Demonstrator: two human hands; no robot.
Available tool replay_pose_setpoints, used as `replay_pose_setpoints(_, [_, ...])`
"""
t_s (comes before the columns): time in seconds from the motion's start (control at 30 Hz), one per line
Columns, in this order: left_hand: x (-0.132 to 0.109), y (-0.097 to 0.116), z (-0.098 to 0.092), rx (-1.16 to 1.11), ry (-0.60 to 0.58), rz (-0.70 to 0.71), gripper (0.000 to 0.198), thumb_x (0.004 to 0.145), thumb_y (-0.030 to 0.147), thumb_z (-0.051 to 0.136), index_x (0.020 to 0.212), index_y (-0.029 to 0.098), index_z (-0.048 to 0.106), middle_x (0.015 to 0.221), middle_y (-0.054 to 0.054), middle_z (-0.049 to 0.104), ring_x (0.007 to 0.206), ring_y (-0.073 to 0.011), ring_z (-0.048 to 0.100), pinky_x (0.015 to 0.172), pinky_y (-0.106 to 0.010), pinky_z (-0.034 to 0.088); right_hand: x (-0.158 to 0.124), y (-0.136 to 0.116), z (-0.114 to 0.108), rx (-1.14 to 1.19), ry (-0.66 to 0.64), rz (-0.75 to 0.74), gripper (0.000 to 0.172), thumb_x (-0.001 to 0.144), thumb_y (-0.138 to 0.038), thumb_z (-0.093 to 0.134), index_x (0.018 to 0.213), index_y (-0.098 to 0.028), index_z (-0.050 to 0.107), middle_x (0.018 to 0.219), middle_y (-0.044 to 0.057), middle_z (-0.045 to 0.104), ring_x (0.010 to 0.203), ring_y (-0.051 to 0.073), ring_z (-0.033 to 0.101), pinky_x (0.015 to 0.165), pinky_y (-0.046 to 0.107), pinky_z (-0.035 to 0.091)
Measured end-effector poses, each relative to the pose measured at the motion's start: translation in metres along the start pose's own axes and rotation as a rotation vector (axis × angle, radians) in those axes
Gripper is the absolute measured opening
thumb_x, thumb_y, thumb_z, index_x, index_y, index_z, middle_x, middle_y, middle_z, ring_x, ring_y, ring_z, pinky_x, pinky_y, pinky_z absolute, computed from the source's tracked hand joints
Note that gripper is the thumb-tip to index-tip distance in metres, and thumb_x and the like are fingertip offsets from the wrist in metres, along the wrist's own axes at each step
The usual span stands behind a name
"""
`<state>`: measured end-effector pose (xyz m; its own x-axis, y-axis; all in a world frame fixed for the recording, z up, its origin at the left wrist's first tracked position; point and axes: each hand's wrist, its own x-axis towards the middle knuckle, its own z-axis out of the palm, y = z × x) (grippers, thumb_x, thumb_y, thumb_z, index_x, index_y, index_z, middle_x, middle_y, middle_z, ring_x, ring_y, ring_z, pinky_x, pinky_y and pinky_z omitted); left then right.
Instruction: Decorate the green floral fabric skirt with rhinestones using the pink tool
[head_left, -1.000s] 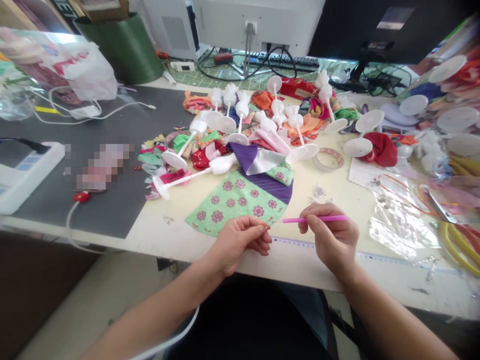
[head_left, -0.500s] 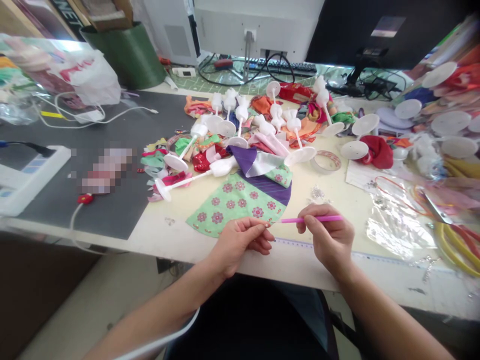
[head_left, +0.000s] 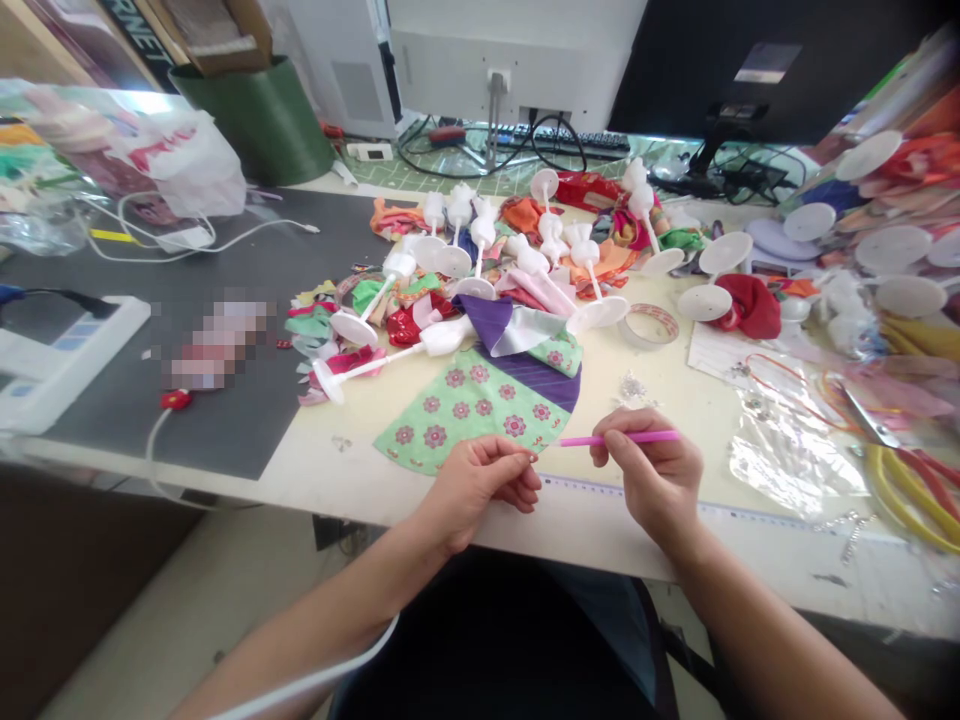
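Observation:
My left hand (head_left: 491, 480) is closed in a pinch, thumb against forefinger, in front of the cloth. A tiny shiny bit shows at its fingertips, too small to name. My right hand (head_left: 654, 468) holds a slim pink pen-like stick (head_left: 649, 437) almost level, its thin tip pointing left, close to the left fingertips. Behind both hands lies a green floral cloth dress (head_left: 461, 410) with a purple part (head_left: 536, 378), joined to a white doll-shaped stand (head_left: 446, 337) lying on its side. Small clear ornaments (head_left: 632, 388) rest beyond my right hand.
Several white stands with coloured cloth (head_left: 484, 235) crowd the back of the table. A tape roll (head_left: 649, 327), a clear plastic bag (head_left: 787, 450) and yellow-and-red-handled scissors (head_left: 877, 415) lie to the right. A ruler strip (head_left: 585, 487) runs along the front. Left stands a power strip (head_left: 75, 360).
The view has shifted slightly. Both hands keep nearly the same pose, with the pink stick's tip still close to the left fingertips.

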<state>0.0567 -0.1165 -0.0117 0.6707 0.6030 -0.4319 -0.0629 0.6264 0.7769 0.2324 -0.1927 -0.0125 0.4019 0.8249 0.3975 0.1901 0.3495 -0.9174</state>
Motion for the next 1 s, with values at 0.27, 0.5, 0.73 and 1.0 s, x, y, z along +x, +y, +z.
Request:
replay_pose_setpoints(0.27, [-0.001,0.004,0.002,0.078,0.063,0.020,0.011,0.071,0.021,0.066,0.069,0.013,0.059,0.057,-0.001,0.063,0.049,-0.0096,0.058,0.050,-0.020,0.048,-0.001,-0.003,0.000,-0.025,-0.035,-0.005,0.012,0.087,-0.010,0.056,0.083,-0.020,0.062,0.068,-0.001,0.059,0.060,0.012,0.056,0.054,0.028,0.043])
replay_pose_setpoints(0.5, [0.004,0.008,0.004,0.047,0.069,0.031,0.005,0.069,0.020,0.055,0.069,0.016,0.054,0.046,0.006,0.046,0.040,-0.0090,0.049,0.045,-0.021,0.045,-0.002,-0.007,0.001,-0.090,-0.122,-0.102,0.015,0.086,-0.007,0.054,0.087,-0.020,0.060,0.070,-0.001,0.059,0.064,0.012,0.057,0.059,0.029,0.044])
replay_pose_setpoints(0.73, [0.004,0.010,0.004,-0.066,0.072,-0.001,0.012,0.075,0.019,0.055,0.083,0.012,0.060,0.056,0.002,0.057,0.047,-0.0107,0.055,0.051,-0.025,0.050,-0.003,-0.007,0.000,-0.130,-0.120,-0.126,0.014,0.086,-0.007,0.054,0.087,-0.019,0.060,0.069,0.000,0.058,0.063,0.013,0.055,0.057,0.029,0.043])
replay_pose_setpoints(1.0, [-0.002,0.014,0.008,-0.253,0.001,-0.060,0.023,0.088,0.027,0.057,0.105,0.012,0.063,0.098,-0.012,0.070,0.087,-0.0211,0.069,0.074,-0.030,0.055,-0.004,-0.010,0.001,-0.229,-0.132,-0.271,0.019,0.082,-0.004,0.054,0.093,-0.019,0.059,0.071,0.002,0.059,0.064,0.016,0.057,0.056,0.031,0.046])
